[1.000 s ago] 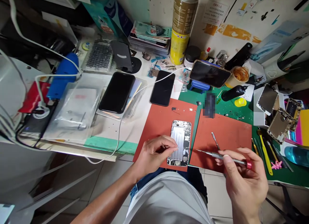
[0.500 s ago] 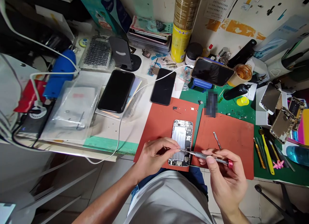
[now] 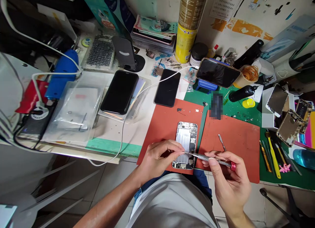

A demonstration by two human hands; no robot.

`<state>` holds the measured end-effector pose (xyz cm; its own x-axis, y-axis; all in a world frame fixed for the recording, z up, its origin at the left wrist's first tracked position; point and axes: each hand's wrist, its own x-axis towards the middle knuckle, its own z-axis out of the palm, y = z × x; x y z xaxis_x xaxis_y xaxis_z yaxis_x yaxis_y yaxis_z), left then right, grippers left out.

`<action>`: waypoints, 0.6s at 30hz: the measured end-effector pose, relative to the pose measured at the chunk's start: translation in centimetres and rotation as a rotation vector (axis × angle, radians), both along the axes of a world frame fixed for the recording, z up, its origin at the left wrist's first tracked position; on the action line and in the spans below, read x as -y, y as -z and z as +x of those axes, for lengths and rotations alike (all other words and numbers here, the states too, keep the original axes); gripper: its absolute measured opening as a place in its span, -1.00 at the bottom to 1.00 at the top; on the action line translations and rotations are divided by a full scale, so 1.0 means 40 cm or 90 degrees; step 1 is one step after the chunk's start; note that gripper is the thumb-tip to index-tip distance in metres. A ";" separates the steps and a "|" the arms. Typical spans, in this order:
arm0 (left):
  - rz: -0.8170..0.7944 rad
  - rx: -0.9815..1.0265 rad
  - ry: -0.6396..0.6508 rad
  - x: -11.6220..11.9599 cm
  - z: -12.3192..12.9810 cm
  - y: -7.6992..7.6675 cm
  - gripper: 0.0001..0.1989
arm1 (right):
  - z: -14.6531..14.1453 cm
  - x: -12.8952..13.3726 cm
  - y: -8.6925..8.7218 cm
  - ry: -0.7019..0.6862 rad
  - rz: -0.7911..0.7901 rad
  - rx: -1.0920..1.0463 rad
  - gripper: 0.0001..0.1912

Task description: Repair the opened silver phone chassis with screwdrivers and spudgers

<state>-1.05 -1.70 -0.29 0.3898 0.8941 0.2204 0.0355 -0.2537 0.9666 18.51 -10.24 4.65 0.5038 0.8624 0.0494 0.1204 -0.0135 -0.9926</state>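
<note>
An opened phone housing (image 3: 183, 136), with its silvery inside showing, lies on a reddish-brown mat (image 3: 159, 129). My right hand (image 3: 230, 175) is closed round a precision screwdriver (image 3: 205, 158) with a knurled metal grip and a red end cap. Its shaft points left, over the lower part of the housing. At the driver's tip, thumb and forefinger of my left hand (image 3: 162, 155) are pinched together; whatever is between them is too small to make out. A small metal spudger (image 3: 221, 142) lies on the mat beyond my right hand.
Two dark phones (image 3: 119, 92) (image 3: 167, 87) lie at the back left. A propped phone (image 3: 218, 72) with a white cable (image 3: 147, 87) stands behind. On the right are a yellow brush (image 3: 272, 155), other tools and opened phone housings (image 3: 290, 126). A tall spray can (image 3: 189, 28) stands at the wall.
The camera view has shifted very slightly. My right hand and the screwdriver's red end have turned or moved a little; both hands otherwise keep their pose over the phone housing.
</note>
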 end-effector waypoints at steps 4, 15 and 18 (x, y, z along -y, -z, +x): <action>0.009 -0.010 0.005 -0.001 0.000 -0.004 -0.86 | 0.006 0.001 0.002 -0.009 -0.004 -0.015 -0.79; 0.048 -0.058 0.033 -0.002 -0.007 0.001 -0.83 | 0.021 0.017 -0.004 -0.001 -0.016 0.022 -0.80; 0.085 -0.074 0.028 0.000 -0.006 0.009 -0.86 | 0.046 0.024 -0.005 0.012 -0.001 0.110 -0.77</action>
<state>-1.30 -1.68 -0.65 0.4580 0.8415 0.2866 0.1316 -0.3830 0.9143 20.35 -11.20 4.84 0.5047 0.8527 0.1347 0.2887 -0.0196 -0.9572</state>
